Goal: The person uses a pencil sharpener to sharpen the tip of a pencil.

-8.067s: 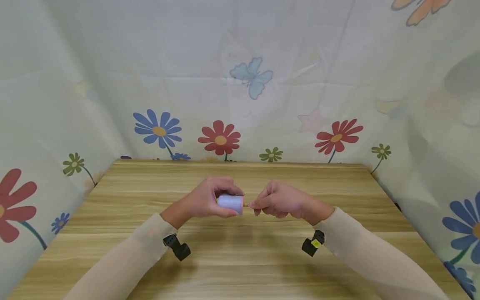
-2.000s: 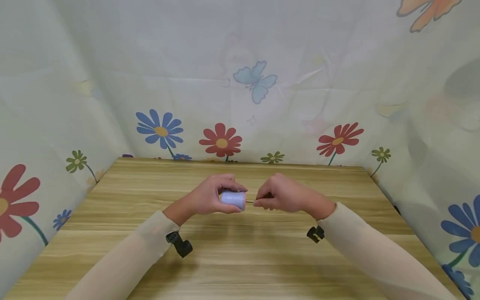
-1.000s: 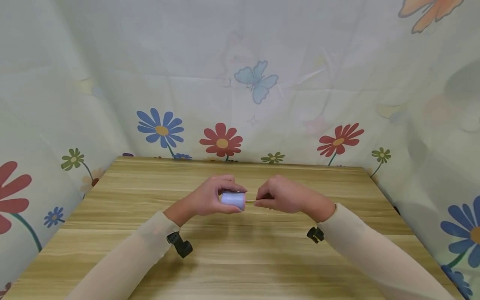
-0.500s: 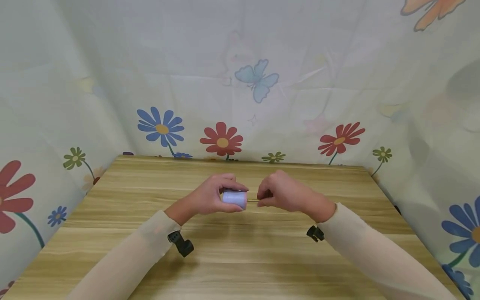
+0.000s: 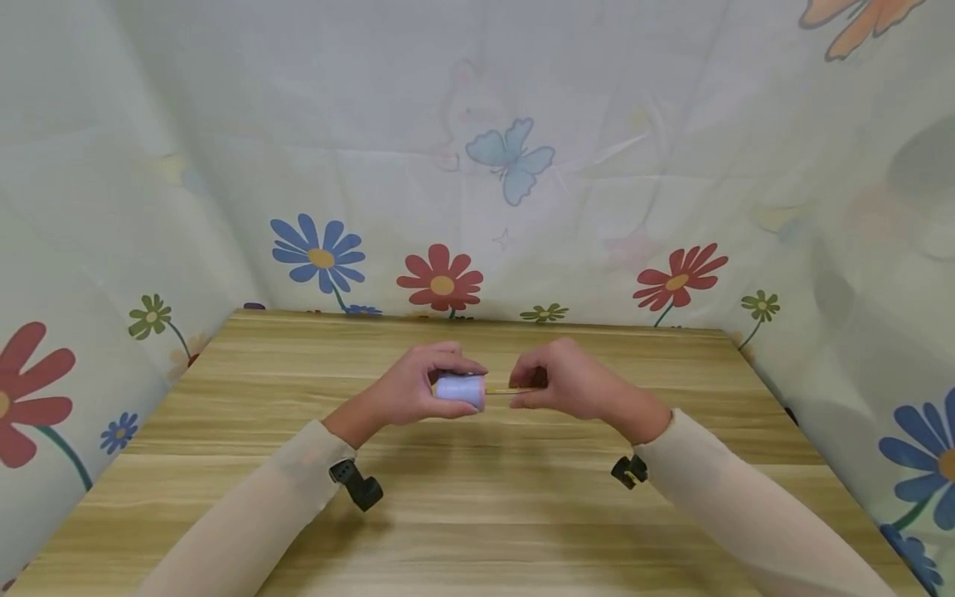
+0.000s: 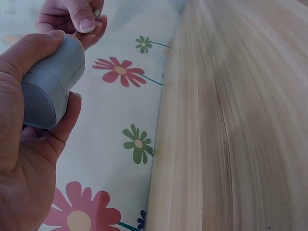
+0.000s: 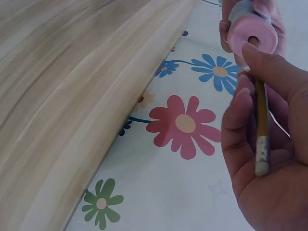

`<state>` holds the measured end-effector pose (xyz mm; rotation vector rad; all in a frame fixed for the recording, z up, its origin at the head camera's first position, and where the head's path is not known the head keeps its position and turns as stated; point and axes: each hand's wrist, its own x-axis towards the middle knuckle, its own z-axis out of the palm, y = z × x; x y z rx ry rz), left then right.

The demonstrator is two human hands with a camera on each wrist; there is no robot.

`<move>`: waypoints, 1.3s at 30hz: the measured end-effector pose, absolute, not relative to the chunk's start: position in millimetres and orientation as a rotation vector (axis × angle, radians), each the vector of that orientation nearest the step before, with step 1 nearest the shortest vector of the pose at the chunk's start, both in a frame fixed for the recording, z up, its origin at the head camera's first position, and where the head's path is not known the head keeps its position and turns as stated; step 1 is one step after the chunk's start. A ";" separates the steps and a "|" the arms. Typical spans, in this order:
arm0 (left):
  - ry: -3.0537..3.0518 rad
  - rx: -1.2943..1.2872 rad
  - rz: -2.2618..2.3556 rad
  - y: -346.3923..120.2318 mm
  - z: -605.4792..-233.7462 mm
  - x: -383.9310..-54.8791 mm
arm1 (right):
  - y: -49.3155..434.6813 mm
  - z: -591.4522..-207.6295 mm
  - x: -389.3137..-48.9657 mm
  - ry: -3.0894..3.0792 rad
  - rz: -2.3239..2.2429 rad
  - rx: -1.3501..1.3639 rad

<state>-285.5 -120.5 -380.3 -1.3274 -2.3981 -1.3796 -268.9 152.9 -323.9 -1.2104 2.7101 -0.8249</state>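
Note:
My left hand [image 5: 410,388] grips a small light-blue pencil sharpener [image 5: 460,390] lying sideways above the table, thumb on one side and fingers on the other. The sharpener's pink end [image 7: 263,30] faces right, with a hole in its middle. A yellow pencil [image 7: 261,108] has its front end at that hole. Thumb and fingertips of my right hand [image 5: 570,383] pinch the pencil close to the pink end. Its metal band and worn eraser [image 7: 262,167] point back over the right palm. The pencil's tip is hidden. In the left wrist view the sharpener's rounded grey-blue body [image 6: 57,79] shows.
The wood-grain table [image 5: 477,514] spreads beneath both hands. A pale cloth [image 5: 358,108] printed with flowers and butterflies hangs behind it and on both sides. Each wrist wears a small black camera, as on the left wrist camera [image 5: 356,485].
Over the last seconds my right hand has moved slightly away from the sharpener and risen a little, with more pencil showing between. The sharpener has just shifted slightly left and up.

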 end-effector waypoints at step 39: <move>-2.431 -1.291 -1.365 -120.7 -377.0 -283.6 | 156.7 -336.7 -275.2 2.652 -0.877 -1.311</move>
